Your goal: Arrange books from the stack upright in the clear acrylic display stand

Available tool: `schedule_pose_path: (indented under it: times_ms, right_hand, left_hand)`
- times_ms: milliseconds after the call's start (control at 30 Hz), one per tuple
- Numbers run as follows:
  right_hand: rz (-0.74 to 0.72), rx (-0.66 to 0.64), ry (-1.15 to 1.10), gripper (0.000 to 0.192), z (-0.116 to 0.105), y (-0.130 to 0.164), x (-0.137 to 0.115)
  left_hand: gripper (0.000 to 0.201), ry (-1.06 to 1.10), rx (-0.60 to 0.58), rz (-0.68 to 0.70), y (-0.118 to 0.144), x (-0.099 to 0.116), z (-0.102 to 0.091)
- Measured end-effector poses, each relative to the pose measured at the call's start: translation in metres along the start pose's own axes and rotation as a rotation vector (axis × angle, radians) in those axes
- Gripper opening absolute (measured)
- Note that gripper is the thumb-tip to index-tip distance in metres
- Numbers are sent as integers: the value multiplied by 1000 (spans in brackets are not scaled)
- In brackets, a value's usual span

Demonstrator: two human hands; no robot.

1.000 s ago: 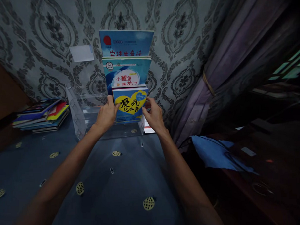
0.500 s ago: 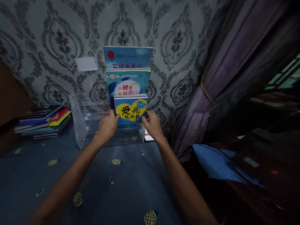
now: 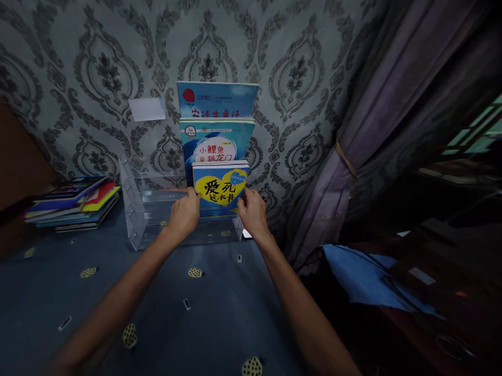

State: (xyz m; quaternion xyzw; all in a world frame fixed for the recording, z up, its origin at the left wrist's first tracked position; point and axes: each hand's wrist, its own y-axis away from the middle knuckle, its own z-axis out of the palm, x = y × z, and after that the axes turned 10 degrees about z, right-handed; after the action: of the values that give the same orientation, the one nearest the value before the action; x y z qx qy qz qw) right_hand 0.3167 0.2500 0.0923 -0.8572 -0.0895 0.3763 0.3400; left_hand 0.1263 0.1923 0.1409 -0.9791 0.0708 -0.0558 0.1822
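Note:
A small blue book (image 3: 220, 190) with a yellow heart and black lettering stands upright in front of taller books. My left hand (image 3: 185, 213) pinches its left edge, and my right hand (image 3: 253, 211) grips the right edge. The book is at the right part of a clear stepped acrylic rack (image 3: 132, 207). Behind it rises a teal book (image 3: 245, 135) with red lettering on a white oval. Farthest back is a taller blue book (image 3: 230, 97) with a red mark at its top left.
A pile of books (image 3: 81, 201) lies on the blue patterned cloth (image 3: 157, 336) at left. Behind the rack is a damask-papered wall (image 3: 296, 69) with a white card-like piece (image 3: 147, 109). A tied purple curtain (image 3: 330, 190) hangs at right, near a blue cloth (image 3: 358, 275).
Both hands keep hold of the small book, which stays in nearly the same place. My right hand's fingers have curled closer at its edge. The view has shifted slightly.

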Motion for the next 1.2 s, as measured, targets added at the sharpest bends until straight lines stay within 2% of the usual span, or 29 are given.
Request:
schedule_pose_path:
  times_ms: [300, 733, 900, 1033, 1200]
  right_hand:
    - [13, 8, -22, 29, 1, 1, -1]
    - [38, 13, -87, 12, -3, 1, -4]
    - [72, 1, -111, 26, -6, 0, -6]
    - [30, 65, -160, 42, -5, 3, -10]
    - [48, 54, -251, 48, -2, 4, -9]
  left_hand:
    - [31, 20, -6, 6, 1, 1, -2]
    - [33, 35, -37, -4, 3, 2, -11]
    - [33, 112, -22, -4, 3, -2, -9]
    - [41, 198, 58, 8, 4, -3, -6]
    - [53, 260, 153, 64, 5, -4, -6]
